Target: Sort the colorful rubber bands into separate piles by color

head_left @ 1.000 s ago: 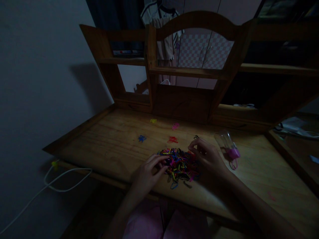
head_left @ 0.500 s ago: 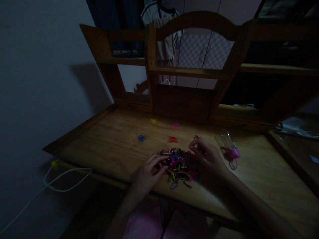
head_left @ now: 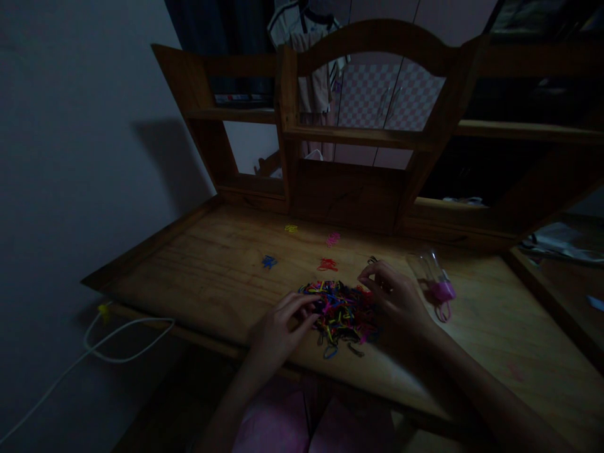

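A mixed heap of small coloured elastic bands (head_left: 344,313) lies near the front edge of the wooden desk. My left hand (head_left: 286,326) rests at the heap's left side, thumb and fingers apart, its fingertips touching the bands. Above the heap's right side, my right hand (head_left: 391,290) has thumb and forefinger pinched together; whatever is between them is too small to make out. Beyond the heap lie small separate groups: red bands (head_left: 327,264), blue bands (head_left: 268,262), pink bands (head_left: 333,239) and yellow bands (head_left: 290,229). Black bands (head_left: 372,260) show partly behind my right hand.
To the right, a clear plastic bottle with a pink cap (head_left: 442,290) lies on its side. A wooden shelf unit (head_left: 349,192) rises along the back of the desk (head_left: 189,270). At the left, a white cable (head_left: 127,360) hangs by the desk's edge. The scene is dim.
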Action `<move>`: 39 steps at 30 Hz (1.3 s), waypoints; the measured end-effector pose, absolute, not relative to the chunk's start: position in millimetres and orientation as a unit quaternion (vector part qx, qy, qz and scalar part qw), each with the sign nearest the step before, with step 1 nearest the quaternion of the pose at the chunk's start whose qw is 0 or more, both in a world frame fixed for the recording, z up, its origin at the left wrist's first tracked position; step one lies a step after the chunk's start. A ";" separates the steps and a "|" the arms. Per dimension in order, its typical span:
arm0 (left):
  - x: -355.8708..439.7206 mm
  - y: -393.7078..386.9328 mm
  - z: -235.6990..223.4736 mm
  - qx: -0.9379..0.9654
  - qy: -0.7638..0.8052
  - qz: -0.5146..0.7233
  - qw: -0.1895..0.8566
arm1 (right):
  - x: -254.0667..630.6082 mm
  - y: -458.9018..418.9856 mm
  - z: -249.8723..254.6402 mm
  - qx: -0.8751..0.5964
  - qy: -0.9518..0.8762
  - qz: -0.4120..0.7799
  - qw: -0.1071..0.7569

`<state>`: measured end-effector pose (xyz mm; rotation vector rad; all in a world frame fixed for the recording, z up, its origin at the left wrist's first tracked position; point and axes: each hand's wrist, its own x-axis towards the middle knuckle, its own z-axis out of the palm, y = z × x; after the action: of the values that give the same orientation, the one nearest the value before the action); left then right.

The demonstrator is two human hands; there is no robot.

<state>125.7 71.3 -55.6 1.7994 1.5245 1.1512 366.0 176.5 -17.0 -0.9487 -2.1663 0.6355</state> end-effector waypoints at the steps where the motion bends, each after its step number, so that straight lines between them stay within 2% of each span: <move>1: 125.8 71.3 -55.7 0.662 0.561 0.425 0.258 | 366.1 176.4 -16.9 -0.364 -0.832 0.243 0.341; 39: 125.4 70.4 -55.9 0.661 0.564 0.425 0.255 | 366.3 178.0 -16.5 -0.358 -0.842 0.225 0.336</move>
<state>125.4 70.4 -55.9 1.7942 1.5316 1.1530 366.3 178.0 -16.5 -0.9338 -2.1951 0.5858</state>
